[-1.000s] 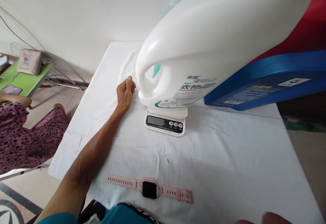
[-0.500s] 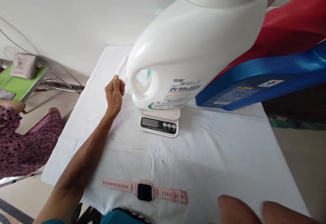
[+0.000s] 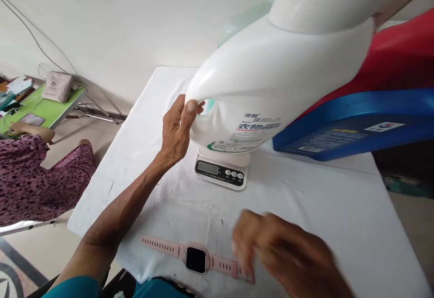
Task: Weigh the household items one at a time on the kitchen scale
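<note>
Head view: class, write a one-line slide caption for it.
Left hand grips the handle of a white detergent jug on a kitchen scale; blurred right hand hovers by a pink watch.

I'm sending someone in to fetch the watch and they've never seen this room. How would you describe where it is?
Find the table under a white cloth. The pink watch lies flat at its near edge, strap stretched out, in front of the small white scale bearing a big white jug. It is the only pink thing there, with a square black face.

White-clothed table [image 3: 318,207] bears scale [image 3: 222,170], pink watch [image 3: 196,259], perhaps the blue jug [image 3: 356,124].
</note>
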Action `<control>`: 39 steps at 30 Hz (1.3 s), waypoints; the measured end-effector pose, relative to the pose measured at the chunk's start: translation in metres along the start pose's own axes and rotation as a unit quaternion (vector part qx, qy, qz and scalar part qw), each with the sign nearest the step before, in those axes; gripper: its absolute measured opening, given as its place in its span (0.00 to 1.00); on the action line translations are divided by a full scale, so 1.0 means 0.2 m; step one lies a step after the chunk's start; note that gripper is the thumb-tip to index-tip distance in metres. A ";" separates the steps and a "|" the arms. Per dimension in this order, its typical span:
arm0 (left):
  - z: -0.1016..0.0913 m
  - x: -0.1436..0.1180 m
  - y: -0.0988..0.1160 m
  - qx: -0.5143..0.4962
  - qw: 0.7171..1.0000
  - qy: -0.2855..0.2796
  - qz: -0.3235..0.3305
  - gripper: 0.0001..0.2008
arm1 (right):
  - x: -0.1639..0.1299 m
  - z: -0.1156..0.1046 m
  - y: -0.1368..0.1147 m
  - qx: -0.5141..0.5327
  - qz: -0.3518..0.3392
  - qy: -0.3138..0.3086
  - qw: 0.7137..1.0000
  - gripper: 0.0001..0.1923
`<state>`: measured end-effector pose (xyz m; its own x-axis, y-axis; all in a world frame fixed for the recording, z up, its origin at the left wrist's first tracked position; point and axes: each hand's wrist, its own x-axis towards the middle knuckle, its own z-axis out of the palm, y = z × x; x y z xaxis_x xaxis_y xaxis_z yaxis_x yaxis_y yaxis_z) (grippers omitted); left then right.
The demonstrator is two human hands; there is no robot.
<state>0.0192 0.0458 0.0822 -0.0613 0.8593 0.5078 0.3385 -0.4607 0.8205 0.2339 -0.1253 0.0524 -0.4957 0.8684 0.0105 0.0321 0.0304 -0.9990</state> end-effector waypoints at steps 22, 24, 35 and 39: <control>0.08 0.18 0.05 -0.166 0.985 -0.028 -0.027 0.35 | 0.55 0.29 0.29 -0.029 -0.023 -0.127 0.991 0.19; 0.08 0.19 0.05 -0.152 0.987 -0.009 -0.045 0.37 | 0.55 0.29 0.29 -0.032 -0.029 -0.127 0.991 0.19; 0.10 0.15 0.21 -0.209 0.975 0.027 -0.075 0.47 | 0.58 0.29 0.35 -0.089 -0.078 -0.130 0.984 0.19; 0.15 0.11 0.33 -0.236 0.967 0.023 -0.096 0.47 | 0.59 0.30 0.37 -0.113 -0.080 -0.137 0.981 0.19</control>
<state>0.0686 0.0416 0.1393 -0.1257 0.9333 0.3363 -0.1484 -0.3529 0.9238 0.1261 -0.0506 -0.0223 -0.7234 0.6792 0.1243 0.1103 0.2914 -0.9502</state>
